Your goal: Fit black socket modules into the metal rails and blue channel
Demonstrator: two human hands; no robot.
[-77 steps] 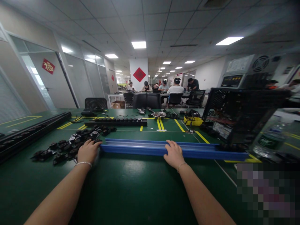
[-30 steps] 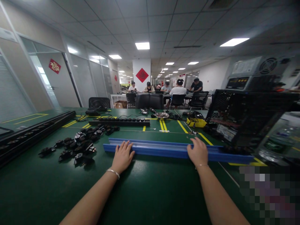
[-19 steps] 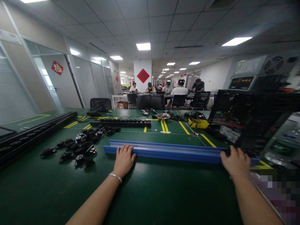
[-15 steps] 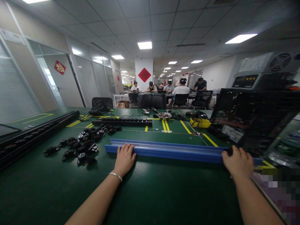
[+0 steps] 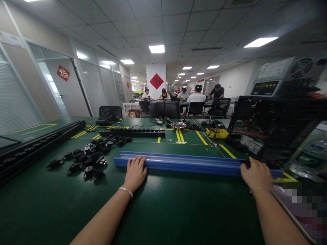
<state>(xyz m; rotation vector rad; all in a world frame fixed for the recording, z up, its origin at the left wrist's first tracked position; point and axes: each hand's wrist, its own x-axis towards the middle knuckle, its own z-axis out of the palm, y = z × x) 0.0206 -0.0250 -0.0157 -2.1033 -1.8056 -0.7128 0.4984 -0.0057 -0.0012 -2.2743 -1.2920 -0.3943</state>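
Note:
A long blue channel-shaped rail (image 5: 191, 166) lies across the green table in front of me, its open groove facing up. Near its left end, my left hand (image 5: 136, 173) is closed over the near wall, fingers reaching into the groove. Toward the right end, my right hand (image 5: 257, 174) is closed at the rail, pinching a small black part (image 5: 247, 162) between thumb and fingers. Most of that part is hidden by the hand. Left of the rail lies a loose pile of small black modules (image 5: 89, 158).
Long black rails (image 5: 38, 148) run along the left side; a shorter black rail (image 5: 133, 133) lies behind the pile. Farther back are a metal bowl (image 5: 178, 125) and a yellow box (image 5: 217, 133). An open computer case (image 5: 277, 126) stands right. Several people sit or stand beyond.
My right hand has shifted slightly left along the rail with the black part. The left hand stays in the same place on the rail.

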